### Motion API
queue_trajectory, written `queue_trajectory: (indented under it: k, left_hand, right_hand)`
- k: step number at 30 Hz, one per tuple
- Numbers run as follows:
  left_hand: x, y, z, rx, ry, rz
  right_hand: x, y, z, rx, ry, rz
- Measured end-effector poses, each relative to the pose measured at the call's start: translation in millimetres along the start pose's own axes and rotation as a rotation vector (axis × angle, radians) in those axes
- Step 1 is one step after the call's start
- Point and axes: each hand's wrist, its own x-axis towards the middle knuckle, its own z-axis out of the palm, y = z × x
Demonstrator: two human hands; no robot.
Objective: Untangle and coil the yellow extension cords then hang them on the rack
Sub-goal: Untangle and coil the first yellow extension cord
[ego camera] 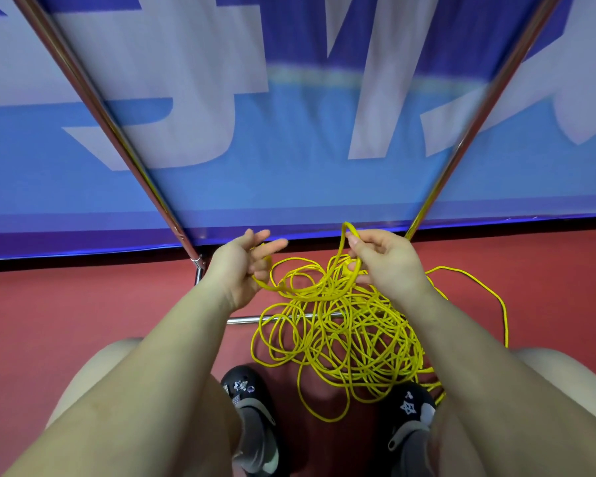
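Observation:
A tangled heap of yellow extension cord [344, 335] lies on the red floor between my feet and the rack's base. My left hand [241, 266] is lifted over the heap's left side with several cord loops hanging around its curled lower fingers, while the upper fingers stretch out. My right hand [382, 259] pinches a raised loop of the same cord between thumb and fingers, and more strands pass under its palm. One loose strand [496, 297] runs out to the right over the floor. The metal rack [117, 132] rises in front of me as two slanted chrome poles.
A blue and white banner [289, 149] stands right behind the rack. The rack's chrome base bar [245, 320] lies on the floor under the cord heap. My two black shoes [252, 404] stand just near the heap, and my bare knees fill the lower corners.

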Motion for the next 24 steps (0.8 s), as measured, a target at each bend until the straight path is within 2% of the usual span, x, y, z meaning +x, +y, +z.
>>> queue_trajectory:
  k: [3,5,10,16,21,24]
  left_hand:
    - [-0.7,-7.3,-3.3,0.346,-0.064,0.077]
    - [-1.1,-12.3,-4.0,0.475,-0.108,0.124]
    - [-3.8,-20.0,-0.9,0.618,-0.202,0.182]
    - [-7.7,-31.3,9.6,0.738,-0.335,0.176]
    - [-10.6,-34.4,12.8,0.882,-0.407,0.223]
    - [-13.1,-35.0,18.0,0.849,-0.384,0.233]
  right_hand:
    - [-0.2,-2.0,0.2,0.067,-0.009,0.07]
    - [-0.7,-2.9,1.7,0.171,-0.033,0.155]
    - [1.8,-10.0,4.9,0.482,-0.027,0.351]
    - [11.4,-14.7,-1.4,0.811,0.092,0.493]
    - [16.7,-21.8,-10.5,0.972,0.205,0.49]
    - [19.2,-24.3,-11.9,1.023,0.162,0.426]
